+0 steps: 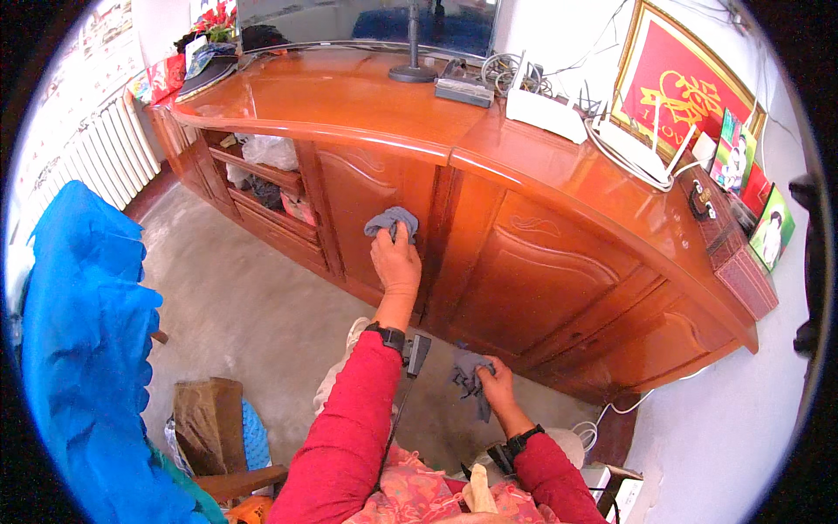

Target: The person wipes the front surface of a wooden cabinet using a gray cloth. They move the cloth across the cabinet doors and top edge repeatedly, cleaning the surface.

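My left hand (397, 262) presses a bunched grey cloth (395, 220) against a carved door panel of the reddish-brown wooden cabinet (366, 170). Lower and to the right, my right hand (499, 386) grips another grey cloth (470, 373), which hangs down in front of the cabinet's base, over the floor. Both wrists carry black straps with devices. Left of the panel under my left hand, open shelves (262, 171) hold plastic bags and other items. The other carved door panels are shut.
On the cabinet top stand a television (366, 23), a dark set-top box (463, 92), white routers (545, 115) with cables, a cap (208, 69) and a brown box (745, 281). Blue fabric (85, 340) covers something at left. A wooden armrest (239, 483) is near my left elbow.
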Available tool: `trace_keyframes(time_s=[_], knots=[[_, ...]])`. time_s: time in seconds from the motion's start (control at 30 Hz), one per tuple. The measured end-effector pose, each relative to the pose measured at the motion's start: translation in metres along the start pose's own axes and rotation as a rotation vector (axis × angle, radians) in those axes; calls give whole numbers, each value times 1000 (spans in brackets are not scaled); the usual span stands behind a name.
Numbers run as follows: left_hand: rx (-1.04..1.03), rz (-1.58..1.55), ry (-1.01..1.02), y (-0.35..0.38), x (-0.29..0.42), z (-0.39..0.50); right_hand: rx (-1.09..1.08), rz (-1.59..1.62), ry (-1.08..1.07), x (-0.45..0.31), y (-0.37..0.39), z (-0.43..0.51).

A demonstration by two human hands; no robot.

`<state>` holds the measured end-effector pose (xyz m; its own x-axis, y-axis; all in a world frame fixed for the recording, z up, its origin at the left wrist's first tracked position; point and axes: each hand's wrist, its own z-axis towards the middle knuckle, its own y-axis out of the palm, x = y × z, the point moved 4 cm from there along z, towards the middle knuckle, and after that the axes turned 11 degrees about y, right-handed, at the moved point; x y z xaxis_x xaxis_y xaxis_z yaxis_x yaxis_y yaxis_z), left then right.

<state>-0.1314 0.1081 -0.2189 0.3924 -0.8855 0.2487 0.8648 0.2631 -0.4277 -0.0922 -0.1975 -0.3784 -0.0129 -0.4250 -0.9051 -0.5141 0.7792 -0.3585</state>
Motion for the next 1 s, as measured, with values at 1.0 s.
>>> trace_keyframes(time_s=[1.0], knots=[[-194,-643,-440,-11,-33,-16,-163,760,-32,-152,-3,-44]])
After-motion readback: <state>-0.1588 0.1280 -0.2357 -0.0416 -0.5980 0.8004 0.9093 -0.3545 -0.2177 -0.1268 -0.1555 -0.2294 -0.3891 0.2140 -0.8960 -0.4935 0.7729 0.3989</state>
